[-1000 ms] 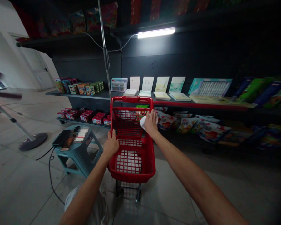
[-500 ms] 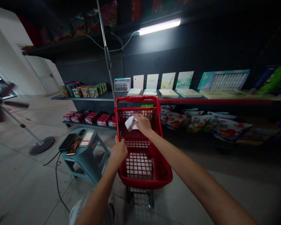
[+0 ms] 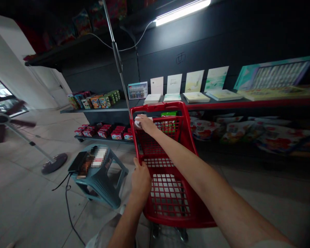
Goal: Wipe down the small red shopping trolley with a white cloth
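No print in the head view is sharp enough for you to read: the packs on the shelves are too small, a faint chalk mark (image 3: pixel 181 58) on the dark wall behind the red shopping cart (image 3: pixel 157 107) is unclear, and a patch on the things lying on the teal stool (image 3: pixel 112 160) left of the cart is blurred. Your left hand (image 3: pixel 141 179) is wrapped around the cart's near left rim. Your right hand (image 3: pixel 146 124) has its fingers curled over a white cloth (image 3: pixel 137 122), pressing it on the cart's far left top corner. Most of the cloth is hidden under the hand. The cart is glossy red plastic with grid walls and floor, and its wheels are mostly cut off below. Through its far mesh shows a green pack (image 3: pixel 168 120). Beyond the cart lie flat paper pads (image 3: pixel 196 97), and to its right, crinkled snack bags (image 3: pixel 204 127) blur into the dark. Far left of the cart, a floor fan (image 3: pixel 0 120) is smeared.
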`<state>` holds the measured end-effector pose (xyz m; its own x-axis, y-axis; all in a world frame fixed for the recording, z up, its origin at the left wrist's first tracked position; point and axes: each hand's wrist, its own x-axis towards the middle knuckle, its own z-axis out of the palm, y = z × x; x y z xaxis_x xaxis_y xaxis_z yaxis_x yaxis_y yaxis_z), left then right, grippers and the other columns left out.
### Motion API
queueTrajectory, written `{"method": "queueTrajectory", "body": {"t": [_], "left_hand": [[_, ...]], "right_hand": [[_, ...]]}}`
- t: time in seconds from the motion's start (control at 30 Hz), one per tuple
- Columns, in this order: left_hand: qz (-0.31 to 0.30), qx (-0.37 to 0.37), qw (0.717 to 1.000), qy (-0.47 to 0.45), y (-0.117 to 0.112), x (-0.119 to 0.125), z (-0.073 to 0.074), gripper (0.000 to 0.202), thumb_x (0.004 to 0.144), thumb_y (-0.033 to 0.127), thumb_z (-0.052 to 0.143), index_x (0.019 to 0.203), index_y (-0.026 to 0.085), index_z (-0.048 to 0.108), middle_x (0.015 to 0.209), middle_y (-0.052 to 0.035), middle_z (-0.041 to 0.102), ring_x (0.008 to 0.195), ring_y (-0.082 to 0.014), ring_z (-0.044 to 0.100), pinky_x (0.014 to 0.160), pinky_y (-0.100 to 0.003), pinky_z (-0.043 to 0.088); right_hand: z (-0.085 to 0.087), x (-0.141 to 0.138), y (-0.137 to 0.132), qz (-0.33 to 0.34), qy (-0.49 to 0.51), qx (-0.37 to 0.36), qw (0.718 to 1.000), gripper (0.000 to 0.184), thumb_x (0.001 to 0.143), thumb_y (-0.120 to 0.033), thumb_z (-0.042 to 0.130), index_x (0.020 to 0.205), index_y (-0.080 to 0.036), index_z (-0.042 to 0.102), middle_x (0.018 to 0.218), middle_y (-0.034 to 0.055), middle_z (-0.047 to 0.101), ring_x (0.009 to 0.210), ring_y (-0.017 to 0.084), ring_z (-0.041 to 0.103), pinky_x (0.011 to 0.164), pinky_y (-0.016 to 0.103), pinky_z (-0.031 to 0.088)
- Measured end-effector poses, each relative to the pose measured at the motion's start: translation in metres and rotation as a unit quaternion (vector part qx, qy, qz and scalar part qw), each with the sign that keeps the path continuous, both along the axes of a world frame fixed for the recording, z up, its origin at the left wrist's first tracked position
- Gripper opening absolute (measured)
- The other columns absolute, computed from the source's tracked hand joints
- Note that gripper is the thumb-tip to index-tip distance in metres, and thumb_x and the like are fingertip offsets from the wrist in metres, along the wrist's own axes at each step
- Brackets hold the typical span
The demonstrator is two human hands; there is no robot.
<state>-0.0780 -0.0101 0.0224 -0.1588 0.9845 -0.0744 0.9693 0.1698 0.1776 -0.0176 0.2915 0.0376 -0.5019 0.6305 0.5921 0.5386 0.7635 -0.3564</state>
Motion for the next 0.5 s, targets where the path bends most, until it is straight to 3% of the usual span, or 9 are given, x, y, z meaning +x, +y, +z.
{"method": "queueTrajectory", "body": {"t": [0.13,0.37,0.5], "left_hand": [[0.009,-0.002,1.000,0.003,0.002,-0.007,0.001,0.042,0.091,0.004,0.044,0.131,0.012,0.055,0.149,-0.0228,0.043,0.102,-0.0241,0.074,0.090,-0.034,0.058],[0.016,0.006,1.000,-0.021,0.002,-0.022,-0.004,0.042,0.093,0.005,0.040,0.129,0.014,0.058,0.132,-0.0175,0.055,0.106,-0.0268,0.072,0.092,-0.038,0.057],[0.026,0.008,0.998,-0.049,0.004,-0.027,-0.006,0.046,0.094,0.007,0.038,0.133,0.017,0.059,0.130,-0.0167,0.058,0.111,-0.0296,0.071,0.097,-0.043,0.055]], "right_hand": [[-0.005,0.030,-0.004,0.001,-0.009,0.014,1.000,0.064,0.085,0.005,0.041,0.139,-0.020,0.066,0.152,0.0097,0.057,0.141,0.020,0.052,0.120,0.038,0.041],[-0.011,0.114,-0.025,-0.141,-0.017,0.059,0.988,0.062,0.089,0.002,0.038,0.141,-0.022,0.062,0.154,0.0099,0.053,0.142,0.024,0.050,0.116,0.043,0.045],[-0.013,0.147,-0.029,-0.224,-0.030,0.048,0.973,0.059,0.088,-0.001,0.043,0.140,-0.021,0.061,0.154,0.0119,0.051,0.140,0.027,0.051,0.112,0.045,0.048]]}}
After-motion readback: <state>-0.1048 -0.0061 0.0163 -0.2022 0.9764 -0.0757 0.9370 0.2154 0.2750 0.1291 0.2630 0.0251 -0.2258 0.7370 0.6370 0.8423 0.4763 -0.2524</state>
